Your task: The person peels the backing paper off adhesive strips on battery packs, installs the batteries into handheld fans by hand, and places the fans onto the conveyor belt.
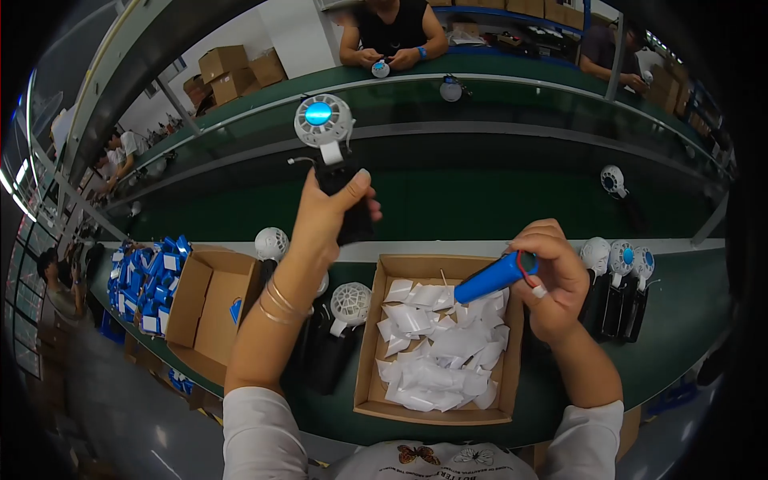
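Observation:
My left hand [338, 204] is closed around the black handle of a handheld fan, its round white head [323, 120] with a shiny blue centre turned up. A short wire with a light tip sticks out beside the fan's neck. In my right hand [554, 276], a blue cylindrical battery pack [488, 278] is pinched at one end, where red wires and a white connector [538, 291] hang. Below the battery pack stands a cardboard box [370, 372] full of crumpled white paper-like pieces [436, 344].
Blue battery packs [148, 276] are heaped at the left beside an open cardboard box [212, 308]. More fans lie left [350, 306] and right [622, 260] of the middle box. A conveyor belt [480, 188] runs ahead, with a fan [614, 182] on it. A co-worker [394, 36] sits opposite.

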### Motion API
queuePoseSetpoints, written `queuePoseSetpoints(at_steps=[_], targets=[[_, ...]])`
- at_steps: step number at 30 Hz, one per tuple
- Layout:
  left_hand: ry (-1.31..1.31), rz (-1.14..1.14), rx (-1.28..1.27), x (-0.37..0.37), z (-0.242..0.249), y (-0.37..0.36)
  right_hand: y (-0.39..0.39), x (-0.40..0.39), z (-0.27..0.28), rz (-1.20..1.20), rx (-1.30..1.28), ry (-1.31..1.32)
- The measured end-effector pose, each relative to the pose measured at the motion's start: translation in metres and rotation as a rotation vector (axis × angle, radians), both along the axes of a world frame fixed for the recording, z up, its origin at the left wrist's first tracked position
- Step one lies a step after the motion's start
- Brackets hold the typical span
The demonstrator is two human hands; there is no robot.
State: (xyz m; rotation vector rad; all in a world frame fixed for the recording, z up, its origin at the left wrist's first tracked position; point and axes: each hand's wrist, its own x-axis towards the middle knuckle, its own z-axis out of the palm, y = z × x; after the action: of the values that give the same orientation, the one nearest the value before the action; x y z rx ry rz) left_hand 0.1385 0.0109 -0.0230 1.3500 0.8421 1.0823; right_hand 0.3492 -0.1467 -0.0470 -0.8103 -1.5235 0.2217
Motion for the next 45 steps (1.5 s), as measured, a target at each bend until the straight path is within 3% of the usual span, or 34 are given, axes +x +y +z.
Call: queuePoseSetpoints(at_steps=[2, 4, 5, 6, 8, 15, 17, 18, 20, 23, 25, 27, 28, 29, 31, 32, 34, 36, 38, 39, 41, 42, 43, 45], targets=[[-0.232, -0.134, -0.142, -0.004, -0.009, -0.036, 0.004, -0.028, 0.004, 0.033, 0.069, 0.089], [-0.233, -0.176, -0.190, -0.002, -0.008, -0.061, 0.022, -0.052, 0.012, 0.035, 0.308, -0.007], [-0.343, -0.186, -0.172, -0.002, -0.012, -0.069, 0.027, -0.057, 0.021, -0.033, 0.398, -0.229], [-0.456, -0.195, -0.153, -0.003, -0.014, -0.074, 0.031, -0.064, 0.022, -0.030, 0.399, -0.236], [-0.479, -0.172, -0.132, -0.004, -0.018, -0.081, 0.040, -0.078, 0.016, -0.108, 0.401, -0.427], [-0.550, -0.141, -0.124, -0.016, -0.013, -0.075, 0.033, -0.096, 0.019, -0.352, 0.384, -0.611], [-0.547, -0.343, -0.017, -0.023, -0.019, -0.069, 0.030, -0.097, 0.026, -0.382, 0.361, -0.605], [-0.556, -0.336, -0.015, -0.021, -0.018, -0.070, 0.030, -0.098, 0.029, -0.410, 0.337, -0.589], [-0.553, -0.110, 0.013, -0.011, -0.015, -0.075, 0.034, -0.096, 0.030, -0.370, 0.273, -0.583], [-0.553, -0.142, 0.082, -0.009, -0.009, -0.083, 0.041, -0.098, 0.020, -0.241, 0.158, -0.533], [-0.498, -0.227, 0.123, -0.012, -0.011, -0.083, 0.045, -0.102, 0.015, -0.098, 0.016, -0.332], [-0.443, -0.141, 0.111, -0.003, -0.010, -0.082, 0.051, -0.104, 0.012, -0.095, -0.064, -0.285], [-0.560, -0.211, 0.042, -0.002, -0.017, -0.075, 0.054, -0.103, 0.010, -0.077, -0.114, -0.264], [-0.517, -0.227, 0.021, -0.005, -0.020, -0.074, 0.057, -0.103, 0.009, -0.052, -0.160, -0.245], [-0.369, -0.299, 0.036, -0.011, -0.024, -0.064, 0.071, -0.095, 0.001, 0.153, -0.352, 0.041], [-0.255, -0.316, 0.037, -0.019, -0.020, -0.067, 0.071, -0.097, 0.015, 0.305, -0.609, 0.343], [-0.064, -0.353, 0.091, -0.036, -0.023, -0.082, 0.101, -0.063, 0.009, 0.151, -0.713, 0.207], [0.139, -0.399, 0.239, -0.084, -0.003, -0.096, 0.128, -0.036, 0.015, -0.158, -0.880, -0.047], [0.583, -0.082, 0.519, -0.147, 0.021, -0.092, 0.165, 0.011, -0.016, -0.247, -1.010, -0.084], [0.821, 0.212, 0.696, -0.169, 0.005, -0.080, 0.176, 0.022, -0.027, -0.242, -1.006, -0.081], [1.472, 0.398, 0.324, -0.211, 0.010, -0.060, 0.186, 0.042, -0.049, -0.441, -1.039, -0.354], [1.579, 0.311, 0.201, -0.228, -0.001, -0.051, 0.189, 0.052, -0.064, -0.446, -1.050, -0.347], [1.679, 0.222, 0.079, -0.242, -0.019, -0.042, 0.195, 0.063, -0.075, -0.504, -0.825, -0.637], [1.820, 0.090, 0.096, -0.245, -0.058, -0.036, 0.180, 0.054, -0.041, -0.595, -0.638, -1.032]])
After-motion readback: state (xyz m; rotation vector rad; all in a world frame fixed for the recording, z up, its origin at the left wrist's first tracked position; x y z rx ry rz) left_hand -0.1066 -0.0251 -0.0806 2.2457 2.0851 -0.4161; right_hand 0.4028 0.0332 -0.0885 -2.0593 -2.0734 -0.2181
